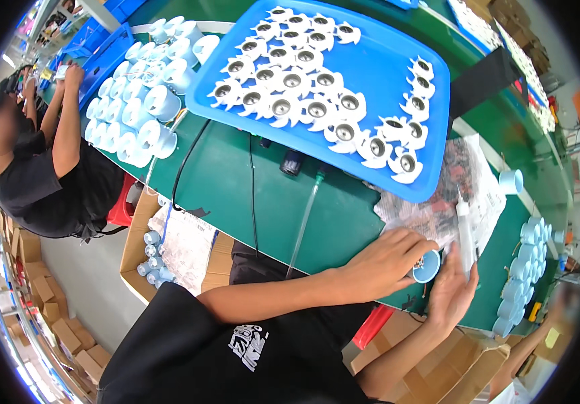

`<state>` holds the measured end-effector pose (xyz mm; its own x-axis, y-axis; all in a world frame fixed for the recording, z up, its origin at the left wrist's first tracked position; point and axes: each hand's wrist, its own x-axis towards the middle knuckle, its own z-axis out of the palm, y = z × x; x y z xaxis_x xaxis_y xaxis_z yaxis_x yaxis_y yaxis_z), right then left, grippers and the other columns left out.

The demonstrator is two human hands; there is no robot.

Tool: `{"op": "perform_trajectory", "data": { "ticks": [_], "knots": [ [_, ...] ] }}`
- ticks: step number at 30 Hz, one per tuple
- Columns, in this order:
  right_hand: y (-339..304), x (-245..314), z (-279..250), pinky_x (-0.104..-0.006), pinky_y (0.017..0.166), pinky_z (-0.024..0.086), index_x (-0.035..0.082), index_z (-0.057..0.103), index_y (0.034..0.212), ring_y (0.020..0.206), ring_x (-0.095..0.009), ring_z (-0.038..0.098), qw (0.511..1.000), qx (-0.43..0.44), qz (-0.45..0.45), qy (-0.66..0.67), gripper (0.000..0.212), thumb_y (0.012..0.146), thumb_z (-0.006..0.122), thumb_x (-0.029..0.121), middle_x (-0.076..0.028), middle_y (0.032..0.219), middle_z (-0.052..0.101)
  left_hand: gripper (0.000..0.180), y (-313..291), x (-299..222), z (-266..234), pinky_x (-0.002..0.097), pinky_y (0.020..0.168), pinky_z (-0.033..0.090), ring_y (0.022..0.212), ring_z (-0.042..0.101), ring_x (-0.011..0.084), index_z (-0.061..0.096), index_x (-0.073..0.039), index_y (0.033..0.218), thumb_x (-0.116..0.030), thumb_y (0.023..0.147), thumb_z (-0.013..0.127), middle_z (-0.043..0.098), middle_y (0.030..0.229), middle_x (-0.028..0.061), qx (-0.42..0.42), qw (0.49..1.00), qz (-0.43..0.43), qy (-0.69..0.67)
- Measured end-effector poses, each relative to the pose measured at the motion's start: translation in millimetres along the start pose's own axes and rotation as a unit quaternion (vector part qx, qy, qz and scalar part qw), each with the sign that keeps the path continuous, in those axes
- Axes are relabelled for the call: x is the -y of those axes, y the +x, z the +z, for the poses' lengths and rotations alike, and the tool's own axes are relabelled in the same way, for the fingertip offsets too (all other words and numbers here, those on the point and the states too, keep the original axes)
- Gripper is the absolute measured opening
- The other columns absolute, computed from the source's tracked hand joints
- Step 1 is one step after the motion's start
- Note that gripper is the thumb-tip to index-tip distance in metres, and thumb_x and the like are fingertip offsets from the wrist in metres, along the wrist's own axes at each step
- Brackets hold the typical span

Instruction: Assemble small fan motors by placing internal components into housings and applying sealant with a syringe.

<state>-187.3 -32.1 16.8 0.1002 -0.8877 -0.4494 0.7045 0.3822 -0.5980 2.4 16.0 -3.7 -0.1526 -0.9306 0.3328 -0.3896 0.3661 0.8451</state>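
Note:
My left hand [385, 265] is closed around a small light-blue cup-shaped housing [427, 267], its open end tilted up with something metallic inside. Right beside it, my right hand [453, 291] is turned palm up, its thumb near the cup's rim. Between that thumb and the fingers sits a translucent white bottle with a narrow nozzle [465, 237], pointing away from me. Under the bottle lies a crumpled plastic bag [485, 195] with dark reddish contents. A blue tray [397, 64] of white fan wheels [292, 81] rises beyond my hands.
Light-blue housings stand in groups at the left [128, 101] and right [524, 276] of the green table [226, 172]. Black cables and a clear tube [303, 222] cross its front. An open carton [136, 259] stands below the edge. A co-worker [41, 168] sits at the left.

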Motion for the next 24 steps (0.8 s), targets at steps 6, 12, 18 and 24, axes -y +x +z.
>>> {"op": "perform_trajectory", "data": {
  "ticks": [6,12,18,24],
  "knots": [
    [-5,2,93,-0.0252,0.052,0.044,0.000,0.052,0.109,0.061,-0.011,0.050,0.849,0.010,-0.338,-0.405,0.027,0.097,0.051,0.024,-0.008,0.081,0.055,0.064,4,3,2,0.0437,0.098,0.038,0.117,0.046,0.0336,0.043,-0.005,0.127,-0.009,0.072,0.075,0.049,0.123,0.0140,0.007,1.000,0.019,-0.005],
    [107,-58,257,-0.0349,0.068,0.051,0.003,0.062,0.100,0.077,-0.028,0.064,0.435,0.370,-0.492,-0.657,0.017,0.084,0.062,0.008,-0.014,0.096,0.061,0.062,2,2,-3,0.0436,0.096,0.039,0.112,0.047,0.0342,0.046,-0.001,0.123,-0.007,0.069,0.075,0.051,0.115,0.0158,-0.038,0.997,0.065,-0.005],
    [180,-93,281,-0.0365,0.067,0.053,0.008,0.060,0.094,0.083,-0.025,0.062,0.047,0.388,-0.616,-0.684,0.014,0.080,0.056,0.010,-0.009,0.087,0.057,0.060,-6,3,11,0.0444,0.102,0.038,0.120,0.046,0.0359,0.046,-0.003,0.126,-0.013,0.074,0.073,0.052,0.121,0.0166,-0.004,0.999,0.041,-0.009],
    [173,-78,272,-0.0354,0.062,0.052,0.007,0.058,0.081,0.077,-0.023,0.063,0.095,0.372,-0.681,-0.624,0.005,0.078,0.057,0.012,-0.008,0.083,0.057,0.061,-3,3,8,0.0446,0.100,0.041,0.117,0.049,0.0377,0.046,-0.002,0.127,-0.014,0.074,0.074,0.052,0.123,0.0182,0.015,0.999,0.027,-0.027]
  ]
}}
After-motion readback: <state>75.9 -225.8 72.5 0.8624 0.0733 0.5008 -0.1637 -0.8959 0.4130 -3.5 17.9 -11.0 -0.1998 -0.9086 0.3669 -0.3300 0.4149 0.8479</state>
